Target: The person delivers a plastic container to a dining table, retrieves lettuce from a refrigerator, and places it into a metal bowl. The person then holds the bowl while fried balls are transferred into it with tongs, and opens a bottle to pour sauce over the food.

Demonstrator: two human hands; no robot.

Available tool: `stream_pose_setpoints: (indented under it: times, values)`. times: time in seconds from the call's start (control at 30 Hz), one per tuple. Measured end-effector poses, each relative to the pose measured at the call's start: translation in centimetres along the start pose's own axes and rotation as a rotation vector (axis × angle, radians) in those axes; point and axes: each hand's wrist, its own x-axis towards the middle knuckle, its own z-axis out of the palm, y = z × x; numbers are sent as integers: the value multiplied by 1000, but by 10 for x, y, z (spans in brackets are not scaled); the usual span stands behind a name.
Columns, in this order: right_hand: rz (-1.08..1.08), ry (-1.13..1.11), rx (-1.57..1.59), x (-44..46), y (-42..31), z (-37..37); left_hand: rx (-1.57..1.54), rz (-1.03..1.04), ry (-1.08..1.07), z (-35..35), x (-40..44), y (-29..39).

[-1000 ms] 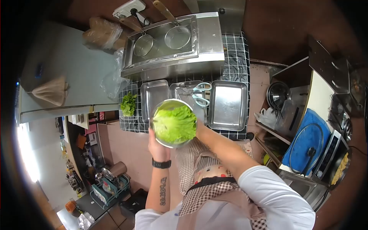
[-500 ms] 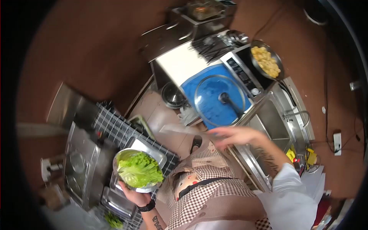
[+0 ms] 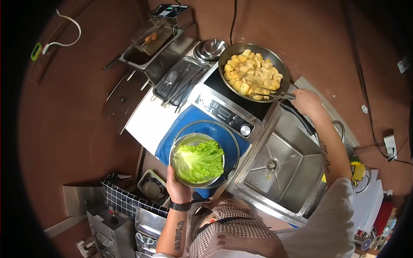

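Observation:
My left hand [image 3: 177, 188] is closed on the edge of a metal bowl [image 3: 190, 139], held over a glass lid [image 3: 232, 144] on a blue mat [image 3: 189, 115]. Green lettuce leaves [image 3: 200, 161] lie in the bowl. Farther off, my right hand [image 3: 307, 102] grips metal tongs [image 3: 284, 94], whose tips reach among golden chunks of food [image 3: 251, 73] in a dark frying pan [image 3: 282, 64]. The pan sits on an electric cooktop [image 3: 223, 112], and its black handle [image 3: 300, 119] points toward the sink. Whether the tongs pinch a chunk is unclear.
A steel sink [image 3: 279, 172] is set into the counter on the right. Left of the cooktop are a glass tray [image 3: 165, 79] with dark utensils across it, stacked metal bowls [image 3: 215, 48], and a deep fryer [image 3: 172, 47]. Steel containers [image 3: 150, 223] stand at the lower left.
The view has turned toward the cooktop. My left hand has carried the bowl of lettuce over the lid. My right hand, blurred near the apron before, is now at the pan with tongs.

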Motion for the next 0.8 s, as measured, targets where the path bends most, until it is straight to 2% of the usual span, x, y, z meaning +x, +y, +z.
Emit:
stream_pose_setpoints:
  times: [0.07,0.1,0.3,0.4,0.5,0.6,0.7,0.8]
  values:
    - [-12,8,15,13,1,3,-4,-28,-12,22,8,-6]
    - [5,-63,33,15,5,-2,5,-38,-15,25,12,-12]
    - [6,-12,185,27,38,-5,123,-54,-21,36,33,-30]
    - [-25,-74,113,31,24,-9,89,-85,-11,47,38,-33]
    - [-90,-80,68,48,19,16,118,-88,-57,50,47,-40]
    - [30,-126,156,42,26,-6,129,-87,-40,64,48,-37]
    - [45,35,251,30,46,-9,117,-103,-13,73,49,-32]
    - [103,-14,293,27,38,-25,124,-103,-2,64,53,-38]
